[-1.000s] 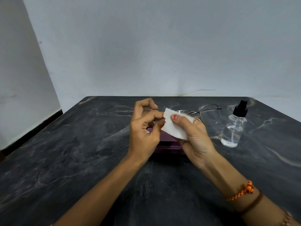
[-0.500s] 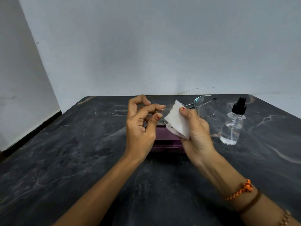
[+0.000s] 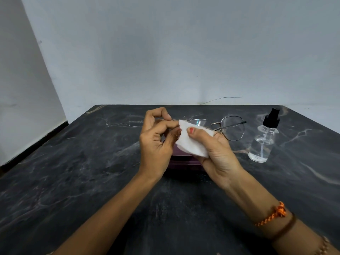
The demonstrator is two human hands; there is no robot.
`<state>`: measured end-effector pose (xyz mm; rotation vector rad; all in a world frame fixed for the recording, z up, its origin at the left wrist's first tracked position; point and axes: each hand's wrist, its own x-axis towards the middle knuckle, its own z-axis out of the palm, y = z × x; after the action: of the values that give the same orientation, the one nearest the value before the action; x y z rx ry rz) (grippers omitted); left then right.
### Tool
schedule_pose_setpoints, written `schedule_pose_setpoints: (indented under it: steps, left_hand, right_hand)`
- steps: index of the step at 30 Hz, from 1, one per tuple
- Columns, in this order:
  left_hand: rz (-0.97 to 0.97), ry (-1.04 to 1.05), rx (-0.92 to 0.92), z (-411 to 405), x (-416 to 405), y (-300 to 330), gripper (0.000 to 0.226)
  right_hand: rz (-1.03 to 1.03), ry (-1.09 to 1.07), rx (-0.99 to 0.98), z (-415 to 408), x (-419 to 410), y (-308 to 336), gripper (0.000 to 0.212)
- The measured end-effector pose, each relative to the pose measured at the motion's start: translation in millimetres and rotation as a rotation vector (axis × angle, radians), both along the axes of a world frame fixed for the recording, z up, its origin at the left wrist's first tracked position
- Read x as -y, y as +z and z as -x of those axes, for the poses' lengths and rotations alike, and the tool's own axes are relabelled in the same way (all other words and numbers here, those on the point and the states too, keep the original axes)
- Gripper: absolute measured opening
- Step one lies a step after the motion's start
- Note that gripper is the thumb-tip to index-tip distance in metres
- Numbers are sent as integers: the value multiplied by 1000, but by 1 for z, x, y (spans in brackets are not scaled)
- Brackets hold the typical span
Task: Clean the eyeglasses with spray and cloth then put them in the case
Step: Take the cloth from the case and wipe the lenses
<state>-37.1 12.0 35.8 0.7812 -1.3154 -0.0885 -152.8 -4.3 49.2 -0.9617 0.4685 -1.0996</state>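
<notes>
Left hand [image 3: 156, 144] is pinching the eyeglasses [image 3: 232, 128] at centre frame; right hand [image 3: 215, 153] is pinching a white cloth [image 3: 191, 144] over one lens. No legible writing is showing on the clear spray bottle [image 3: 262, 144], standing at right on the dark marbled worktop [image 3: 73, 172] before a pale wall [image 3: 165, 52].

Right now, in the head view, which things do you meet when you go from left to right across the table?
left hand → white cloth → right hand → spray bottle. The eyeglasses and the purple case overlap the hands, so I leave them out.

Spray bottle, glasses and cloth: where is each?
Spray bottle [image 3: 261, 146]: head view, on its clear body.
Glasses [image 3: 233, 128]: head view, on the uncovered lens.
Cloth [image 3: 191, 145]: head view, on its white middle.
</notes>
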Motion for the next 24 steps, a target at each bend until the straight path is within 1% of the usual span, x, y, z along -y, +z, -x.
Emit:
schedule_pose_setpoints:
  steps: [3,6,8,10,12,16,19,21,24]
  left_hand:
    - [-3,-19,31,-3,1,2,24]
    - [-82,-79,60,-2,0,5,28]
    - [-141,-96,78,0,-1,6,27]
    - [-172,-103,97,1,-1,6,25]
    - [-196,-120,108,2,-1,6,23]
    - [-223,-152,101,0,-1,6,18]
    - [-220,-177,96,-2,-1,6,16]
    - [-232,-170,62,-5,-1,6,21]
    - [-237,-98,43,-9,0,8,29]
  right_hand:
    - [60,8,-56,3,1,2,40]
    - [154,-63,-174,11,7,5,21]
    - [200,-90,-265,16,11,7,12]
    - [224,-61,-337,21,14,10,12]
    - [213,-12,-368,25,17,12,16]
    - [193,77,-403,31,23,15,7]
    - [147,85,-374,31,26,15,10]
    - [130,65,-354,31,26,14,8]
    - [116,38,-317,29,25,13,2]
